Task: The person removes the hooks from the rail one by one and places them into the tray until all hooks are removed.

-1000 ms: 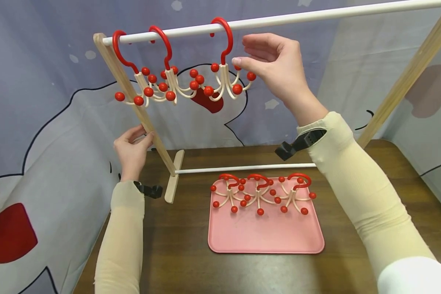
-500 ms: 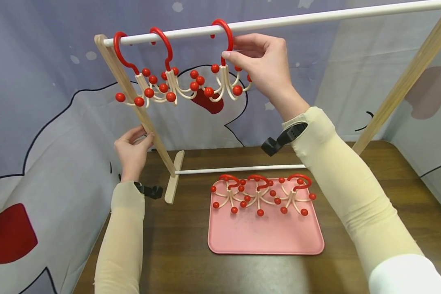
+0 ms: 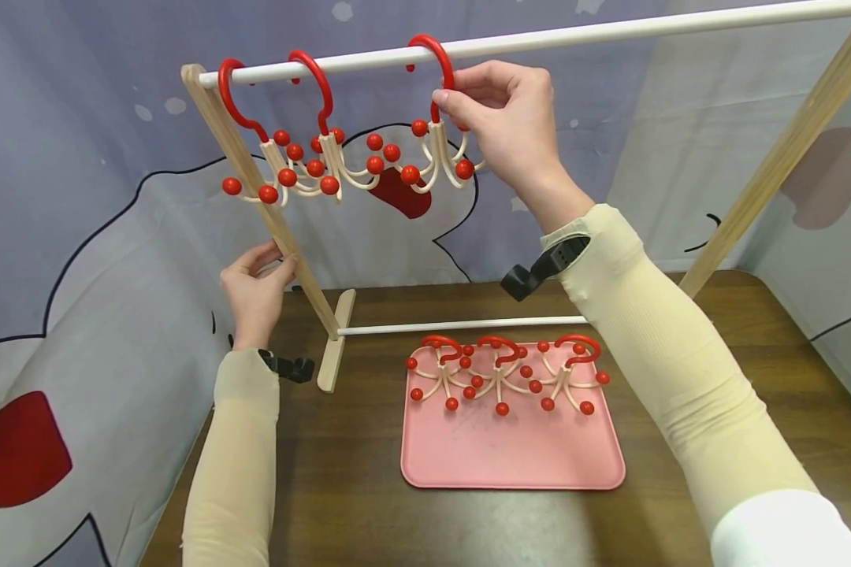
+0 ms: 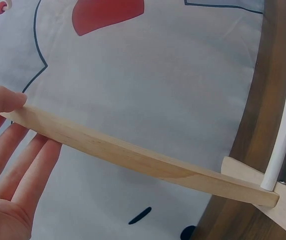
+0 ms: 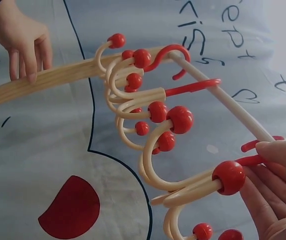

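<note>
In the head view my right hand (image 3: 514, 114) pinches the red hook of an octopus-style hanger (image 3: 437, 150) between thumb and fingers. That hook loops over the white top bar (image 3: 610, 33) of a rack, and its pale curved arms end in red balls. Two similar hangers, a middle one (image 3: 332, 157) and a leftmost one (image 3: 273, 161), hang farther left on the bar. My left hand (image 3: 254, 287) holds the rack's left wooden post (image 3: 310, 287), thumb on one side and fingers on the other. The right wrist view shows the gripped hook (image 5: 252, 160) at my fingertips.
On the brown table (image 3: 354, 488), a pink tray (image 3: 514, 461) carries three more such hangers (image 3: 498, 376) along its far side. A white lower bar (image 3: 461, 324) runs behind it. The right wooden post (image 3: 787, 157) leans in from the right, and a patterned curtain (image 3: 149, 276) surrounds everything.
My right hand has moved left from beside the nearest hanger and taken hold of its hook. That hanger has shifted slightly right. My left hand has stayed on the post.
</note>
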`<control>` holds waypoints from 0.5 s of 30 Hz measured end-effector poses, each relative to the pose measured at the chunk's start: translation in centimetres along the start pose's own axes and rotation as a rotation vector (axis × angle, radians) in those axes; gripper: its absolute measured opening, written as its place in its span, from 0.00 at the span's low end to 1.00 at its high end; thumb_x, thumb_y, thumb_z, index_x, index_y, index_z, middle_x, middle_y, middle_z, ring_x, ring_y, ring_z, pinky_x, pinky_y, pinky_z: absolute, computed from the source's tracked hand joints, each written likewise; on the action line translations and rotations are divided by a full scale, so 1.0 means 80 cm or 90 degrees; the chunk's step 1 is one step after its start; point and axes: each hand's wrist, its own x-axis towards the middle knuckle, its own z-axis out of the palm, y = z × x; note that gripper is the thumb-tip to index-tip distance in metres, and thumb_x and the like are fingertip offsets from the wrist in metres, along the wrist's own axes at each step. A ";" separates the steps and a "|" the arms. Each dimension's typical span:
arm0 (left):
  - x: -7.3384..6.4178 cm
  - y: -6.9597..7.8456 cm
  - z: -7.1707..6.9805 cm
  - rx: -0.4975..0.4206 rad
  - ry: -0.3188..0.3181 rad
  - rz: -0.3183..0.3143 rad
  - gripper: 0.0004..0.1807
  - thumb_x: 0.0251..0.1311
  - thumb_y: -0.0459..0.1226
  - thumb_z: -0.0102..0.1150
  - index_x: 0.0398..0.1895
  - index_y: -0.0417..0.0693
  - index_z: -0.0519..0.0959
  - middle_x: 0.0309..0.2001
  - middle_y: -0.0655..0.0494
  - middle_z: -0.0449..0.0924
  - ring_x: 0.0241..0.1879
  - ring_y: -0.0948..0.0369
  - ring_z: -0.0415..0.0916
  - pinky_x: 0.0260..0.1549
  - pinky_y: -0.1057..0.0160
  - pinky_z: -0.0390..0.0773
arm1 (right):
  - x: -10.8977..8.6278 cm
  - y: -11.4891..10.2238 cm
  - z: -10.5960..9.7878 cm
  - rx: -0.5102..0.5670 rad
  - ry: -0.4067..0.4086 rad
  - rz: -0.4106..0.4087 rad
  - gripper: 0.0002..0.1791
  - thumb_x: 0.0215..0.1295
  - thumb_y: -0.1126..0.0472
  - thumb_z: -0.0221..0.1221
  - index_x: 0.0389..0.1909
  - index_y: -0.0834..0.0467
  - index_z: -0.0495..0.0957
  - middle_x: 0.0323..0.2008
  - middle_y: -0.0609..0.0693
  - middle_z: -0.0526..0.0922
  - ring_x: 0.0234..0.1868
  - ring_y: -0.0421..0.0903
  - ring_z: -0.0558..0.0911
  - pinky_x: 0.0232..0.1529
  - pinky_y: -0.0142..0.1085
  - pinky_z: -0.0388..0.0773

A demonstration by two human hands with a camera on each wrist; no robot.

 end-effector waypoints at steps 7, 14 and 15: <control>0.001 0.002 0.001 0.002 -0.004 0.007 0.17 0.58 0.30 0.72 0.52 0.39 0.86 0.45 0.45 0.86 0.37 0.64 0.87 0.38 0.68 0.87 | 0.003 -0.002 -0.004 0.004 0.016 -0.024 0.09 0.61 0.62 0.74 0.41 0.61 0.89 0.37 0.51 0.89 0.41 0.46 0.87 0.46 0.33 0.84; 0.000 0.002 0.001 0.002 -0.003 0.013 0.17 0.59 0.30 0.71 0.52 0.39 0.86 0.45 0.45 0.86 0.38 0.64 0.87 0.39 0.68 0.87 | 0.002 -0.011 -0.011 0.034 0.046 -0.036 0.09 0.60 0.65 0.74 0.40 0.61 0.89 0.38 0.53 0.88 0.40 0.47 0.86 0.47 0.33 0.84; 0.000 0.002 0.001 0.001 -0.003 0.013 0.17 0.59 0.30 0.71 0.52 0.39 0.86 0.45 0.45 0.86 0.38 0.64 0.87 0.39 0.68 0.87 | 0.001 -0.013 -0.012 0.039 0.049 -0.039 0.09 0.60 0.65 0.74 0.40 0.61 0.89 0.38 0.53 0.88 0.40 0.47 0.86 0.48 0.33 0.84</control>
